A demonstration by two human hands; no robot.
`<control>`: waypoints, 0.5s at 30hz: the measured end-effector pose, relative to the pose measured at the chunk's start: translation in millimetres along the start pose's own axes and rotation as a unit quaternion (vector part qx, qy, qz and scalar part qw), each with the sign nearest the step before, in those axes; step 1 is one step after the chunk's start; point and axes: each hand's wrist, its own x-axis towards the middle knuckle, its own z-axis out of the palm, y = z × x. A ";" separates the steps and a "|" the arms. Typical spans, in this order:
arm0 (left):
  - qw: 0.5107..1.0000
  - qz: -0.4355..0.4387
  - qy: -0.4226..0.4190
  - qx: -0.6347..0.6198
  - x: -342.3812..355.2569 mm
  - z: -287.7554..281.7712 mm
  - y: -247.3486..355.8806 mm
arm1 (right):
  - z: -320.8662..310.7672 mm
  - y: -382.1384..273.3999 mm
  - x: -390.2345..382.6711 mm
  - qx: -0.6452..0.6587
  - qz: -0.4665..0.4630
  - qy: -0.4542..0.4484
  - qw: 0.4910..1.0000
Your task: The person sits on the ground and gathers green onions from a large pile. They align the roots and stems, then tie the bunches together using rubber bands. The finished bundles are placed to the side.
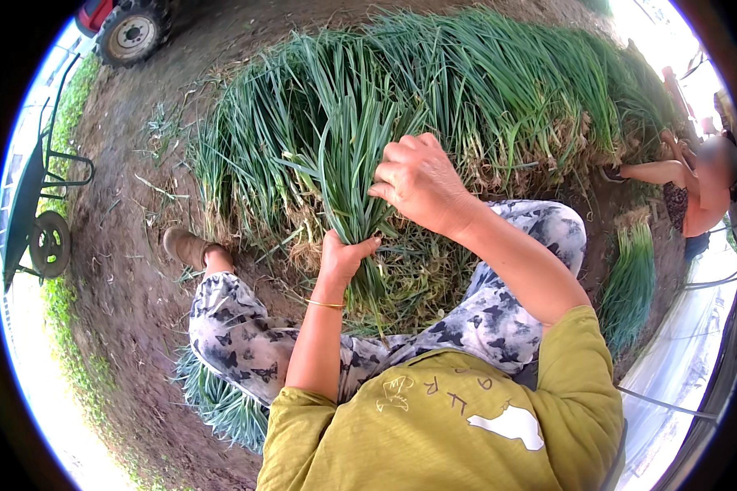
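In front of me my left hand (344,254) is wrapped round the lower part of a bunch of green onions (348,168). The leaves point away from me, and thin ends hang below my fist. Just right of the bunch my right hand (420,182) is raised with its fingers curled in, close to the leaves. Whatever it may pinch is hidden behind the fingers. A large pile of green onions (483,78) lies beyond, its brown root ends toward me. Loose trimmings (430,282) cover the ground between my legs.
A tied-looking bundle (629,282) lies to the right, and another bundle (217,401) is by my left thigh. A wheelbarrow (37,204) stands at the far left. A tractor wheel (131,37) shows at the top left. Another person (700,188) sits at the right.
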 end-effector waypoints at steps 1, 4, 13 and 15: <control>1.000 -0.005 0.000 0.003 1.1 0.4 0.1 | 5.6 2.8 -0.3 0.005 0.010 0.009 1.000; 1.000 -0.010 0.007 -0.012 3.0 -5.0 -11.5 | -2.4 15.7 8.9 0.091 0.078 0.121 0.985; 0.998 -0.055 -0.005 0.041 7.3 -3.8 -22.2 | 16.2 29.9 -1.5 0.000 0.089 -0.084 0.993; 0.997 -0.062 -0.011 0.038 7.4 -2.2 -20.4 | 26.3 33.9 -5.3 -0.003 0.080 -0.072 0.994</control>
